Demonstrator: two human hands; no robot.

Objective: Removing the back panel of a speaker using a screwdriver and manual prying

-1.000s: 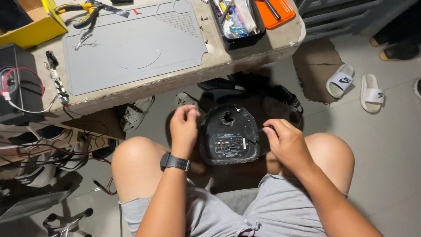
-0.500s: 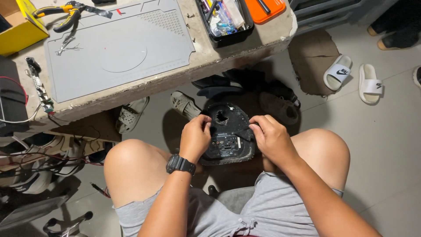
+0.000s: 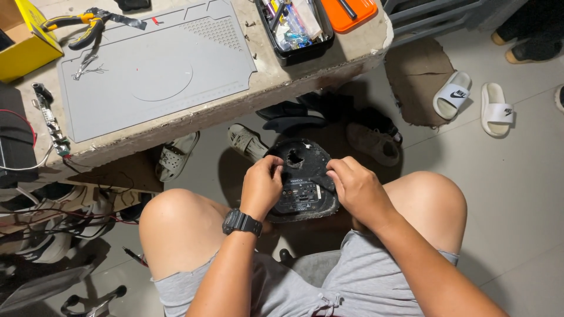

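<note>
We hold round black plastic device [image 3: 304,179] between knees: left hand [image 3: 261,186] pinches its left rim, right hand [image 3: 357,189] pinches right rim. Grey silicone mat [image 3: 153,70] on tabletop's near edge.

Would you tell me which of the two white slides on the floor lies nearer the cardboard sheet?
The left white slide, tilted, its inner edge resting on the brown cardboard sheet. The other slide lies farther right on bare tile.

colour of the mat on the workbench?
Grey: the work mat is plain light grey, with a faint circle outline. Head view shows it.
</note>
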